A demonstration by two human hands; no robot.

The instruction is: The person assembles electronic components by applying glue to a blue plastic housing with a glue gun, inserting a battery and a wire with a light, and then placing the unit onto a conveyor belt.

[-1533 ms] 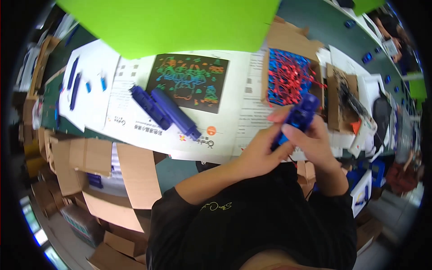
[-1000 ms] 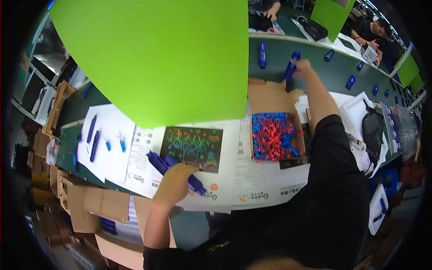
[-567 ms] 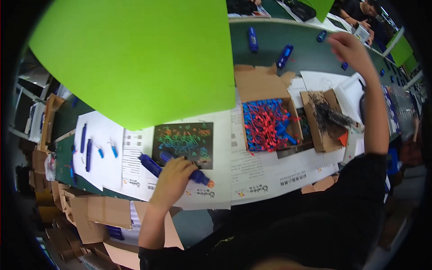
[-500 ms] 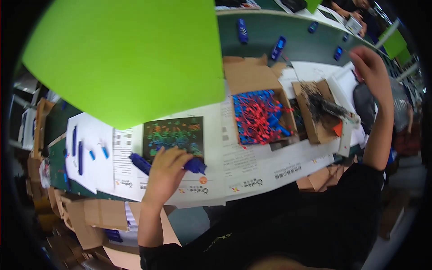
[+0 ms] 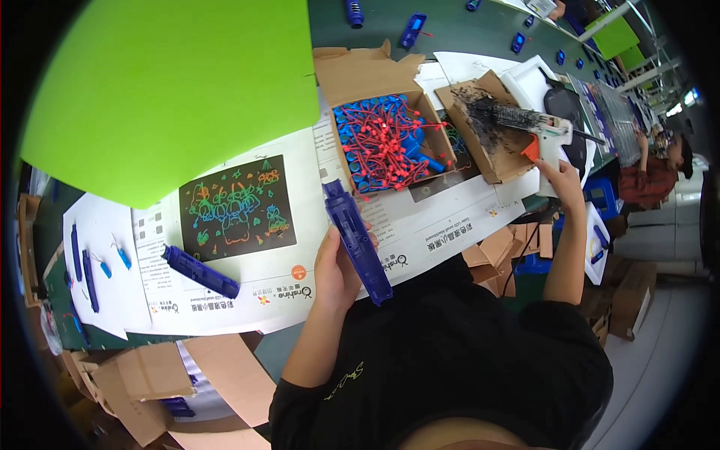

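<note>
My left hand [image 5: 336,271] is closed around a long blue plastic casing half [image 5: 358,244], held tilted above the front edge of the table with its hollow side showing. At the right, my right hand [image 5: 564,184] has its fingers around the white handle of a glue gun [image 5: 553,135], close to the orange trigger [image 5: 532,148]. The gun's dark, glue-smeared front end lies over a small stained cardboard box [image 5: 501,174]. A second blue casing [image 5: 201,271] rests on the printed sheet, left of my left hand.
An open carton [image 5: 442,178] holds many blue cylinders with red wires [image 5: 382,139]. A green panel [image 5: 172,90] covers the far left. Blue pieces lie on a white sheet [image 5: 112,300] at left. Further casings [image 5: 413,30] sit on the far belt. Another person [image 5: 652,176] is at far right.
My left hand has lifted one blue casing off the sheet and brought it right. My right hand has come down from the raised position onto the glue gun. The view has shifted right.
</note>
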